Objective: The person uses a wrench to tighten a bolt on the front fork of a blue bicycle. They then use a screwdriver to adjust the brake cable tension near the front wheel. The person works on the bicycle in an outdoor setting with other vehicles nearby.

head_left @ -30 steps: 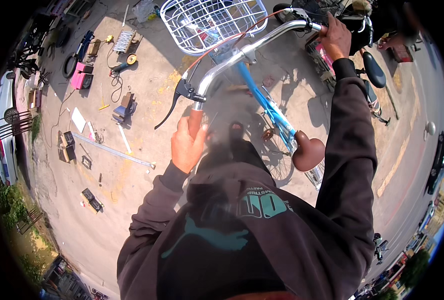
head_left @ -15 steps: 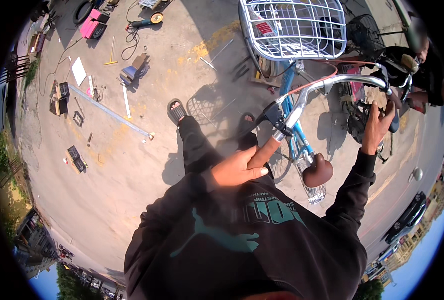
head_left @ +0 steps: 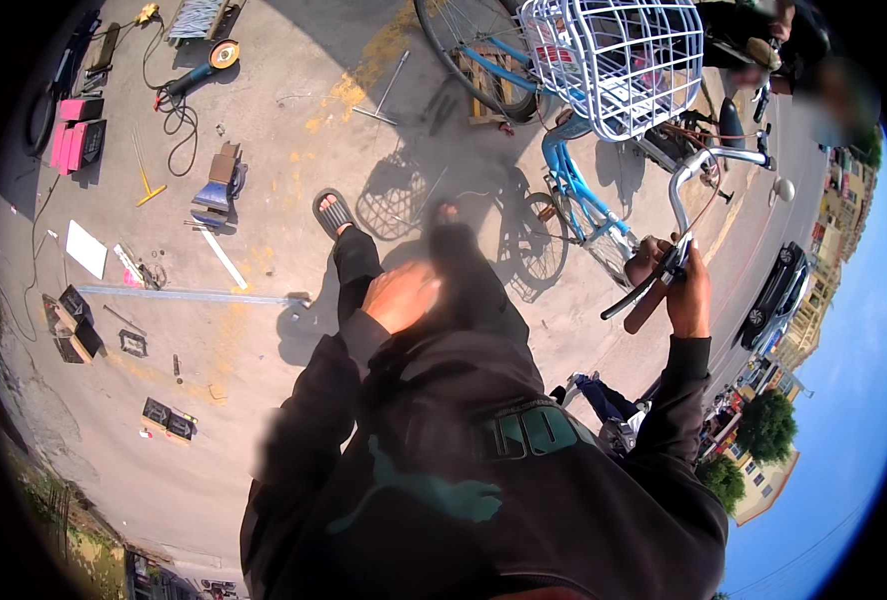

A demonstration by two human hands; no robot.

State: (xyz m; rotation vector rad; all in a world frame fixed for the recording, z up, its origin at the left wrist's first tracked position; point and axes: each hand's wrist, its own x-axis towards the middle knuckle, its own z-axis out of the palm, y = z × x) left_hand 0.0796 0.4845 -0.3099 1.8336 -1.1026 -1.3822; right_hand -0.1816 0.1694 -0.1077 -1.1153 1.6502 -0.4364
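My right hand [head_left: 691,297] is closed round the near end of a bicycle's chrome handlebar [head_left: 677,195], by the brown grip [head_left: 649,305] and the black brake lever [head_left: 631,298]. The blue bicycle [head_left: 564,160] leans to the right, its white wire basket [head_left: 604,95] at the front. Partly behind my right hand's fingers is the brown saddle [head_left: 644,258]. My left hand [head_left: 404,297] hangs apart from the bicycle, in front of my thigh. It holds nothing that I can see, and motion smears its fingers.
On the ground to the left lie an angle grinder [head_left: 199,75], a blue vise [head_left: 219,187], a long metal bar [head_left: 194,294] and pink boxes [head_left: 77,140]. Another person [head_left: 779,45] is at the upper right, near other bicycle parts. A dark car [head_left: 776,290] stands farther right.
My left hand has let go of the brown grip and moved left. My right hand has shifted from the far end of the handlebar to the near end. The bicycle has turned and moved right.
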